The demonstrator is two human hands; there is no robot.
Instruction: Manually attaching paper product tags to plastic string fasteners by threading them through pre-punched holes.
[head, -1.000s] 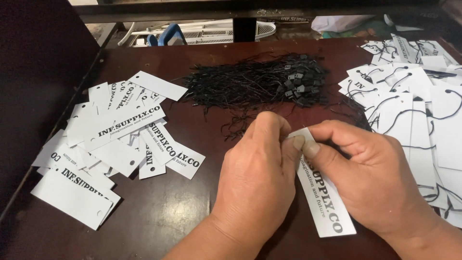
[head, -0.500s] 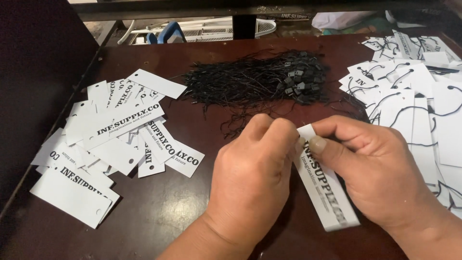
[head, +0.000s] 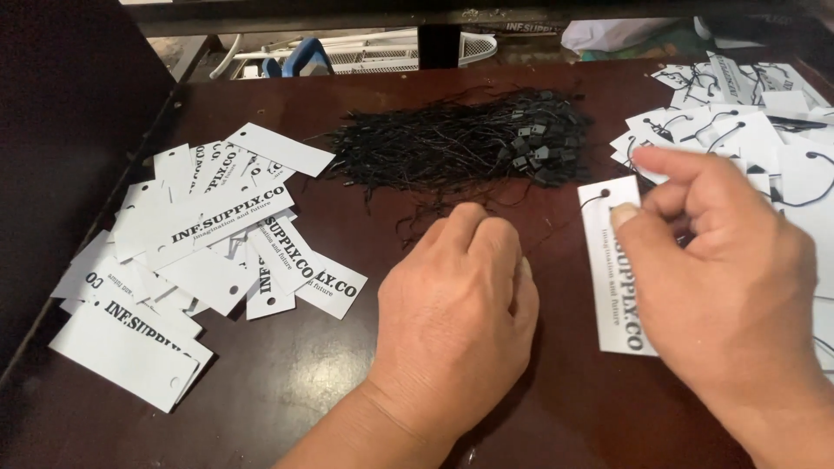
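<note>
My right hand pinches a long white paper tag with black print and a punched hole at its top, with a thin black string through the hole. The tag hangs to the right of centre, just above the dark brown table. My left hand rests knuckles-up near the table's middle, its fingers curled, a little below a heap of black string loops with small plastic locks. I cannot see anything in the left hand.
A loose pile of unstrung white tags lies at the left. Tags with strings attached are piled at the right and far right. Beyond the table's far edge lie a white wire rack and a blue handle.
My hands, which were together on the tag, have parted. The right hand has carried the tag to the right, toward the strung pile. The left hand has let go and stayed near the middle.
</note>
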